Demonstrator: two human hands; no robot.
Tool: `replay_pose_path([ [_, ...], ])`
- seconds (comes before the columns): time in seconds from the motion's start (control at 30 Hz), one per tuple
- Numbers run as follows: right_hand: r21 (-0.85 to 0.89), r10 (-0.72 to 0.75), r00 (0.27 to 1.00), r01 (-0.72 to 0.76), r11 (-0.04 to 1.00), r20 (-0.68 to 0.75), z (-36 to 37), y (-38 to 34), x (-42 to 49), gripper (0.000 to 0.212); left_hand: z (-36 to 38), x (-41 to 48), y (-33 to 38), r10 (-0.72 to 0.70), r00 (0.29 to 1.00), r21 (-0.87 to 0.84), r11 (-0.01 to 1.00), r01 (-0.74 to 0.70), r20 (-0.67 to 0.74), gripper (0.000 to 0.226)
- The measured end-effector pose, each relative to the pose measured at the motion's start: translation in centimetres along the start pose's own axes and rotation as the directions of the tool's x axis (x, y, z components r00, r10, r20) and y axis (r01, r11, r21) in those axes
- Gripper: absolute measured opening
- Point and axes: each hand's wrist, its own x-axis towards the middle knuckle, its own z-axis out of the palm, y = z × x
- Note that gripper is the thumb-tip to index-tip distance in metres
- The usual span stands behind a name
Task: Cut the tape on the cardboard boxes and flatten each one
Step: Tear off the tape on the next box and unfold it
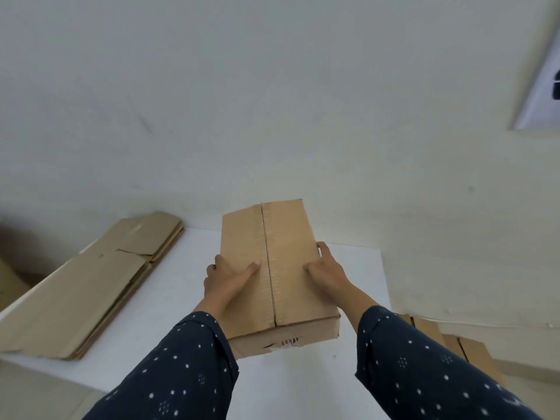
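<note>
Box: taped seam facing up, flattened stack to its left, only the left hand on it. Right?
Not quite. Both hands hold the box: the left hand grips its left side and the right hand its right side, thumbs on top. The seam does face up, and the flattened stack does lie to its left, as the head view shows.

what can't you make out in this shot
Head view only:
- Fingers of the left hand and right hand beyond the box sides: mostly hidden by the box.
- Box underside: hidden by the box itself.
- Lower-right cardboard: partly behind the right sleeve.
- Top-right wall panel: cut off by the right edge.
</note>
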Motion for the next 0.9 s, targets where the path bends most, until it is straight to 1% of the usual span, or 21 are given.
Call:
replay_pose_path([
  [0.07, -0.024, -0.001, 1.0, 0.001, 1.0, -0.011, 1.6, -1.5, 1.2, 0.057, -1.1, 1.9, -0.6, 0.001, 1.0, 0.032, 0.999, -0.002, 0.009, 0.105],
  [0.17, -0.04, 0.008, 0.999, -0.01, 0.999, -0.054, 3.8, -2.8, 2.4, 0.061, -2.2, 4.6, -1.6, 0.02, 0.995, 0.059, 0.998, -0.025, 0.098, 0.098],
  [0.27, -0.024, 0.024, 0.996, -0.026, 0.999, -0.087, 6.0, -3.4, 2.9, 0.058, -2.6, 6.7, -3.2, 0.013, 0.979, 0.021, 1.0, -0.018, 0.205, 0.085],
  [0.43, 0.053, 0.1, 0.98, -0.092, 0.994, -0.173, 10.1, -3.5, 3.8, 0.058, -2.4, 9.9, -5.8, 0.026, 0.942, -0.022, 1.0, -0.02, 0.334, 0.079],
  [0.5, 0.037, 0.113, 0.969, -0.107, 0.994, -0.219, 11.8, -3.7, 3.8, 0.06, -2.2, 11.1, -6.8, 0.019, 0.919, -0.034, 0.999, -0.006, 0.394, 0.076],
  [0.6, -0.038, 0.138, 0.95, -0.155, 0.987, -0.28, 14.1, -4.0, 3.6, 0.068, -2.1, 13.0, -8.5, -0.017, 0.839, -0.07, 0.995, 0.065, 0.543, 0.082],
  [0.67, -0.092, 0.156, 0.932, -0.196, 0.976, -0.328, 15.7, -4.6, 3.3, 0.07, -2.6, 13.7, -9.3, -0.077, 0.769, -0.112, 0.976, 0.189, 0.635, 0.094],
  [0.7, -0.136, 0.159, 0.92, -0.22, 0.966, -0.358, 16.5, -4.8, 3.2, 0.07, -3.0, 13.7, -9.4, -0.1, 0.736, -0.136, 0.958, 0.254, 0.67, 0.098],
  [0.73, -0.187, 0.156, 0.907, -0.244, 0.952, -0.391, 17.2, -5.1, 3.1, 0.07, -3.5, 13.5, -9.4, -0.107, 0.704, -0.157, 0.941, 0.3, 0.703, 0.095],
  [0.8, -0.26, 0.141, 0.886, -0.277, 0.925, -0.441, 19.0, -6.5, 3.0, 0.07, -4.1, 13.7, -9.4, -0.089, 0.654, -0.16, 0.936, 0.312, 0.752, 0.09],
  [0.87, -0.326, 0.119, 0.87, -0.302, 0.896, -0.479, 21.3, -8.0, 2.9, 0.073, -4.6, 13.9, -9.0, -0.07, 0.625, -0.152, 0.944, 0.294, 0.777, 0.098],
  [0.9, -0.355, 0.11, 0.856, -0.322, 0.878, -0.504, 22.5, -8.7, 3.0, 0.077, -4.9, 13.9, -8.5, -0.055, 0.623, -0.153, 0.949, 0.277, 0.78, 0.104],
])
